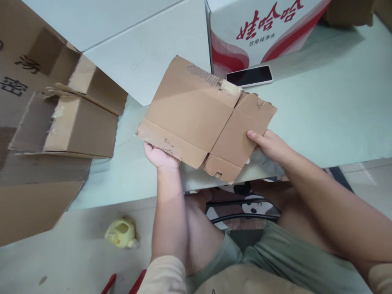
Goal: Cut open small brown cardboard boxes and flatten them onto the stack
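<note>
One cardboard piece is held at two edges, by the left hand and the right hand; one phone and one yellow jug are seen.

Plain tan cardboard sheet at centre. At one o'clock, a white drinking-water carton with red lettering and waves, and a pale-rimmed, black-screened phone. Pale green tabletop; pale yellow jug at seven; brown box with black characters at ten.
</note>
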{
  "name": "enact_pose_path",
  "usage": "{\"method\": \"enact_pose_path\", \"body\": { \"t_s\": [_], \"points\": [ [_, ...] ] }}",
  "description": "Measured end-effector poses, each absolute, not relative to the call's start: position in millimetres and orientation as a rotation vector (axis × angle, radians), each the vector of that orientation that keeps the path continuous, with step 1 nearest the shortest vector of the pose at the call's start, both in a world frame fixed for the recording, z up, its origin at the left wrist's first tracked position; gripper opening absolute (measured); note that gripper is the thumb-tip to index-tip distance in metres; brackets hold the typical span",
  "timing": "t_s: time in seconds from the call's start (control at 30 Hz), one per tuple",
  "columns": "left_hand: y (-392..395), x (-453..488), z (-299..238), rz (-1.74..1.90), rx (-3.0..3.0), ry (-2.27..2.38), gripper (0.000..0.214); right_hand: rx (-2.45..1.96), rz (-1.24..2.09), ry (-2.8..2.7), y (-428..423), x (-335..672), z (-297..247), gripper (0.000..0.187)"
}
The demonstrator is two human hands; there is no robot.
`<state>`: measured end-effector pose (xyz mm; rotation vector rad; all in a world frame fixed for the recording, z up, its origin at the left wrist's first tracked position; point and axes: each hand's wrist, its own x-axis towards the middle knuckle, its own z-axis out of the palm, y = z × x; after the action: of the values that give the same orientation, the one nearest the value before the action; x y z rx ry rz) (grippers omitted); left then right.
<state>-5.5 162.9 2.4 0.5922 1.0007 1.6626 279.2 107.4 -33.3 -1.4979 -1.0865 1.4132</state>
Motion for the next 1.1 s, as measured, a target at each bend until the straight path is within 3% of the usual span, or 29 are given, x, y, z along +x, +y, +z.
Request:
{"method": "enact_pose_path", "body": {
  "t_s": [0.57,0.9,1.1],
  "points": [
    [163.8,-7.3,0.2,1.683,0.758,0.82,0.037,-1.323,1.527,-0.663,105.2,276.7,-18.2,0.056],
    [157.0,-21.9,-2.2,1.645,0.593,0.764,0.046,-1.333,1.499,-0.709,106.3,269.9,-23.8,0.053],
    [169.7,-26.8,-19.9,1.559,0.415,0.973,0.019,-1.342,1.522,-0.8,105.0,260.6,-23.4,0.058]
  ]
}}
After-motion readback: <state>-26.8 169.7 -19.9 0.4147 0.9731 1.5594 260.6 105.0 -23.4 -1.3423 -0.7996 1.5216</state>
